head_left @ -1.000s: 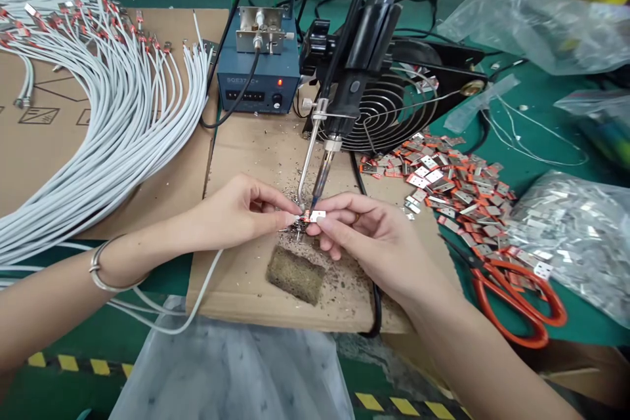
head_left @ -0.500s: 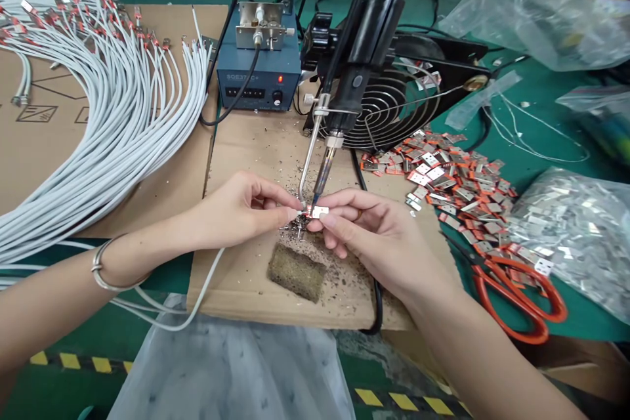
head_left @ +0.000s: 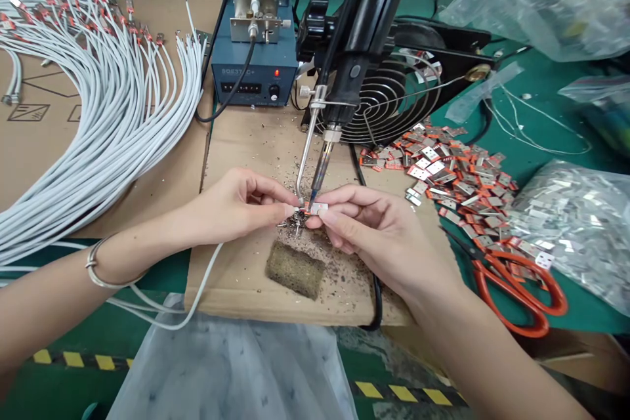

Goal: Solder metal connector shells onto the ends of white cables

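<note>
Between thumb and fingers, my left hand [head_left: 246, 207] pinches the end of a white cable [head_left: 209, 273], which trails down from the hand. My right hand [head_left: 367, 223] grips a small metal USB connector [head_left: 319, 208] with a red-orange part at its left end. Cable end and connector meet under the tip of a soldering iron [head_left: 321, 167] held in a stand. A thin bent solder feed tube [head_left: 306, 151] comes down just left of the iron's tip. Whether the tip touches the joint is too small to tell.
A brown sponge [head_left: 295, 269] lies on cardboard below the hands. Bundled white cables [head_left: 113, 118] fill the left. Behind stand a blue solder feeder [head_left: 253, 75] and a fan [head_left: 378, 105]. To the right are piled USB connectors [head_left: 457, 177], orange-handled scissors [head_left: 522, 289] and a bag of metal parts [head_left: 575, 230].
The view has shifted slightly. Both hands keep their grips, with the cable end and connector still at the iron's tip.
</note>
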Motion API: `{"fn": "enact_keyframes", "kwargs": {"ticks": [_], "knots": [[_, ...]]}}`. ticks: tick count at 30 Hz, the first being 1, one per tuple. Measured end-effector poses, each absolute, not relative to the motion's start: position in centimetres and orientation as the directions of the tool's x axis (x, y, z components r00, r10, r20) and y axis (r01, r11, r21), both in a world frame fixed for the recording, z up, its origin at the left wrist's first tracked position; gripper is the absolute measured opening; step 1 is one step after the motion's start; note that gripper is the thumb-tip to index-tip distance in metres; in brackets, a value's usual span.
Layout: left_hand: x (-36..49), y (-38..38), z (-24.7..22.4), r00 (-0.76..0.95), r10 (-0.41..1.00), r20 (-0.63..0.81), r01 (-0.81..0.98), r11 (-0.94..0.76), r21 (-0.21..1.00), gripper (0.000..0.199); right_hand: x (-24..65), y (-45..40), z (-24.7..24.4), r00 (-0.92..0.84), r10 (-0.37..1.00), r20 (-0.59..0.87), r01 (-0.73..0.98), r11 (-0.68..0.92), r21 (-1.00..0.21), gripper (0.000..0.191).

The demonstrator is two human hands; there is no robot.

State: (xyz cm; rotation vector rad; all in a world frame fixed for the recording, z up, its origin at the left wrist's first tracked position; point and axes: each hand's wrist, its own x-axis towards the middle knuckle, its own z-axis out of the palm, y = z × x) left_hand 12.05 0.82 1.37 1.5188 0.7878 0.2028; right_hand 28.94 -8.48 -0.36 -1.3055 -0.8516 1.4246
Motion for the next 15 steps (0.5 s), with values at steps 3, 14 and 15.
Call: {"fn": "enact_keyframes", "kwargs": {"ticks": [3, 14, 15], "knots": [[12.06, 0.83, 1.38, 0.745, 0.577, -0.335, 0.35, 0.09, 0.932, 0.012, 28.99, -8.42, -0.42, 0.06, 0.957, -0.284, -0.214, -0.266, -0.94, 0.017], [12.05, 0.99, 1.39, 0.74, 0.565, -0.366, 0.377, 0.103, 0.921, 0.011, 28.62, -8.42, 0.06, 0.098, 0.954, -0.282, -0.211, -0.257, -0.943, 0.014], [12.08, 1.0, 1.41, 0.738, 0.564, -0.37, 0.383, 0.102, 0.918, 0.012, 28.59, -8.38, 0.05, 0.1, 0.954, -0.284, -0.209, -0.259, -0.943, 0.015]]}}
